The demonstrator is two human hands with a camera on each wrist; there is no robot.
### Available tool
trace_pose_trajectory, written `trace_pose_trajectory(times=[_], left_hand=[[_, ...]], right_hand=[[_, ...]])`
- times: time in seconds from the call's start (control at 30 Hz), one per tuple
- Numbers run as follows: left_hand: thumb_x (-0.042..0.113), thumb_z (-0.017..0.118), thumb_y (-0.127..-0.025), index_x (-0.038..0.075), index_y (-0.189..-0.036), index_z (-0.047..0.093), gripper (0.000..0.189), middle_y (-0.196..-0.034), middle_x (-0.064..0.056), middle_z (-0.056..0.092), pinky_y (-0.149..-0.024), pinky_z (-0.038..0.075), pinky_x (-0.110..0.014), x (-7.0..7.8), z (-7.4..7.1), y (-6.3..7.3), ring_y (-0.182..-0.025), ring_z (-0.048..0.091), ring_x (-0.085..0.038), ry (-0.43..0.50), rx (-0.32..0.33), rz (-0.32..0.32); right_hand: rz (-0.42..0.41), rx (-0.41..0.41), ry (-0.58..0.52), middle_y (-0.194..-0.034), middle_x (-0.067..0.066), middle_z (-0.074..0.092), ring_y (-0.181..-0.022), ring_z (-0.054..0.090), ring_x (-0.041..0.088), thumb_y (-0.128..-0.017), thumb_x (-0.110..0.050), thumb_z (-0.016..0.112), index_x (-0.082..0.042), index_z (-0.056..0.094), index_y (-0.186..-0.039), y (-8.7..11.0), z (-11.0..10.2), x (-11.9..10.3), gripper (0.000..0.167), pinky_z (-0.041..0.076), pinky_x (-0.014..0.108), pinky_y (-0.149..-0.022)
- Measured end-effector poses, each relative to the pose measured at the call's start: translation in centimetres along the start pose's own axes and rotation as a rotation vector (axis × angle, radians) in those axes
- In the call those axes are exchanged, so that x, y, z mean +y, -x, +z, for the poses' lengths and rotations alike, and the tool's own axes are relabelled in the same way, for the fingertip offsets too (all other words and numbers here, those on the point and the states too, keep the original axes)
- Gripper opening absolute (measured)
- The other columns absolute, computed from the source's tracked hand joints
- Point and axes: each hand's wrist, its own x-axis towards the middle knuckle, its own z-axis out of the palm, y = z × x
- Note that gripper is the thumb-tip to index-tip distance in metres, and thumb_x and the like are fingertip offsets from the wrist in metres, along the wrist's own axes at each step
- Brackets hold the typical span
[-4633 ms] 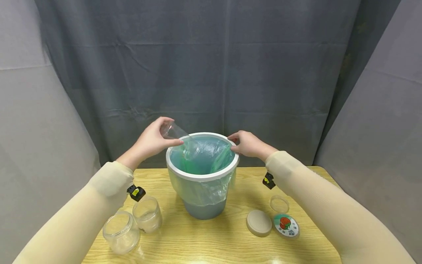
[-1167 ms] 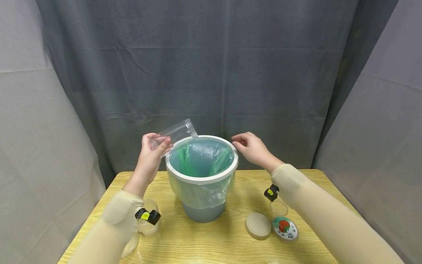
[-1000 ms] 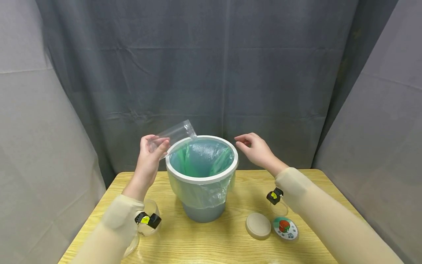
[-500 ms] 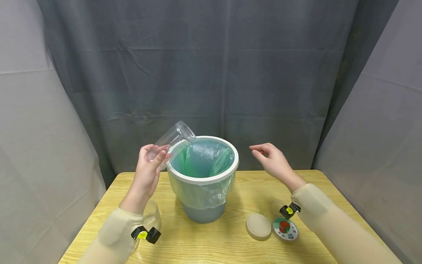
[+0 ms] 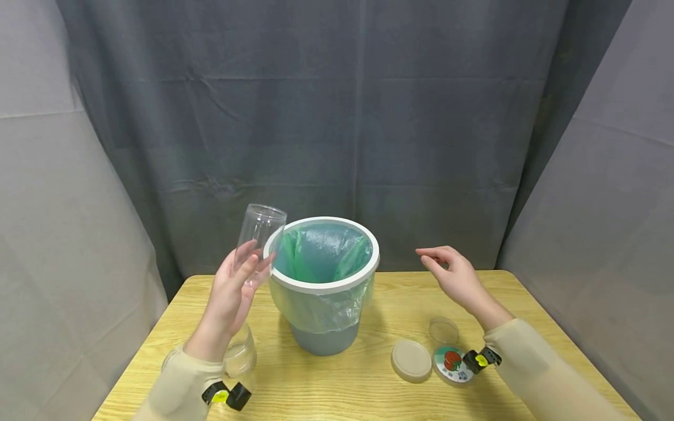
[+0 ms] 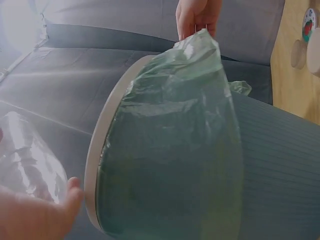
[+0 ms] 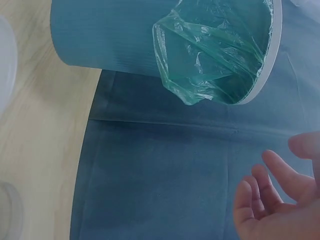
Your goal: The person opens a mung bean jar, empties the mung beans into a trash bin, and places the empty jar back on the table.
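My left hand (image 5: 231,292) grips a clear, empty-looking plastic jar (image 5: 263,225) around its lower part, thumb in front. The jar stands nearly upright, mouth up, overlapping the left rim of a grey-blue trash bin (image 5: 325,342) in the head view. A pale green bag (image 5: 316,310) lines the bin and folds over its outside under the white rim. In the left wrist view the jar (image 6: 30,160) shows at lower left, apart from the rim. My right hand (image 5: 457,278) hovers right of the bin, fingers loosely bent with nothing in them, as the right wrist view also shows.
Right of the bin lie a beige lid (image 5: 412,360), a round lid with a tomato picture (image 5: 451,363) and a clear ring-like lid (image 5: 443,330). Clear jars stand at the left: one jar (image 5: 242,354) partly behind my left forearm, another almost hidden. A grey curtain (image 5: 316,117) hangs behind.
My left hand has drawn the jar out from over the bin's opening, leftward, and turned it from tilted to upright. My right hand has left the rim and moved right and down.
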Motion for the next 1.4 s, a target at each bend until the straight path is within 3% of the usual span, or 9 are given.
trace_pose_trajectory(times=[0.13,0.27,0.33,0.53,0.63,0.8,1.0,1.17,1.4], left_hand=[[0.024,0.053,-0.108,0.007,-0.142,0.045,0.039,-0.122,0.006,0.06,-0.103,0.04,-0.025,-0.4,-0.5,0.8,-0.121,0.056,-0.009,-0.076,0.012,0.045],[0.028,0.057,-0.107,0.009,-0.142,0.044,0.042,-0.127,0.009,0.061,-0.108,0.03,-0.028,-0.8,-0.9,1.7,-0.129,0.045,-0.013,-0.094,0.016,0.089],[0.027,0.059,-0.106,0.012,-0.14,0.045,0.04,-0.129,0.008,0.06,-0.11,0.029,-0.028,-0.9,-1.2,2.1,-0.13,0.046,-0.012,-0.089,0.02,0.109],[0.007,0.064,-0.101,0.018,-0.131,0.047,0.036,-0.124,0.009,0.064,-0.101,0.044,-0.02,-2.0,-2.3,3.5,-0.112,0.061,-0.007,-0.12,0.029,0.177],[-0.006,0.064,-0.096,0.013,-0.135,0.045,0.047,-0.124,0.008,0.064,-0.096,0.05,-0.018,-2.8,-2.9,4.5,-0.11,0.064,-0.006,-0.214,0.019,0.191],[-0.005,0.072,-0.09,0.003,-0.143,0.039,0.063,-0.131,-0.004,0.06,-0.095,0.049,-0.016,-4.1,-3.4,6.2,-0.112,0.063,-0.005,-0.443,0.033,0.118],[0.009,0.084,-0.085,0.006,-0.14,0.041,0.069,-0.135,-0.014,0.06,-0.1,0.051,-0.025,-5.7,-4.5,7.8,-0.116,0.064,-0.017,-0.652,-0.006,-0.016],[0.013,0.087,-0.083,0.006,-0.136,0.039,0.072,-0.138,-0.016,0.058,-0.108,0.049,-0.044,-7.4,-5.8,9.1,-0.124,0.063,-0.031,-0.715,-0.041,-0.133],[0.019,0.092,-0.076,0.002,-0.136,0.041,0.08,-0.139,-0.018,0.052,-0.111,0.043,-0.059,-9.5,-7.1,10.4,-0.127,0.059,-0.038,-0.782,-0.069,-0.228]], right_hand=[[0.013,-0.011,0.0,-0.137,0.016,0.057,-0.118,0.056,0.033,-0.108,-0.039,0.052,-0.01,0.063,-0.14,0.8,-0.1,0.6,0.044,0.048,0.05,-0.094],[0.009,-0.011,0.003,-0.136,0.017,0.057,-0.12,0.056,0.035,-0.109,-0.037,0.052,-0.008,0.062,-0.14,1.5,-0.2,1.0,0.044,0.05,0.053,-0.097],[0.006,-0.009,0.003,-0.135,0.017,0.058,-0.119,0.056,0.035,-0.109,-0.036,0.052,-0.008,0.062,-0.14,1.8,-0.2,1.2,0.043,0.05,0.051,-0.096],[-0.01,0.007,0.029,-0.133,0.014,0.06,-0.117,0.058,0.03,-0.109,-0.033,0.052,-0.009,0.063,-0.14,3.0,-0.3,1.9,0.04,0.05,0.038,-0.097],[-0.023,0.015,0.047,-0.131,0.013,0.062,-0.114,0.059,0.027,-0.108,-0.031,0.054,-0.009,0.064,-0.138,3.7,-0.1,2.0,0.038,0.05,0.027,-0.094],[-0.041,0.027,0.055,-0.129,0.013,0.063,-0.111,0.061,0.027,-0.107,-0.027,0.057,-0.007,0.064,-0.137,4.6,0.4,2.3,0.036,0.051,0.022,-0.089],[-0.073,0.024,0.103,-0.127,0.013,0.064,-0.107,0.062,0.025,-0.106,-0.023,0.06,-0.007,0.064,-0.136,5.4,0.7,2.9,0.035,0.055,0.031,-0.088],[-0.099,-0.008,0.136,-0.129,0.013,0.064,-0.11,0.063,0.029,-0.105,-0.024,0.062,-0.007,0.064,-0.136,6.1,0.8,2.9,0.035,0.053,0.048,-0.091],[-0.131,-0.057,0.185,-0.13,0.011,0.064,-0.112,0.06,0.031,-0.103,-0.026,0.065,-0.01,0.065,-0.135,7.2,1.3,2.8,0.036,0.05,0.054,-0.091]])
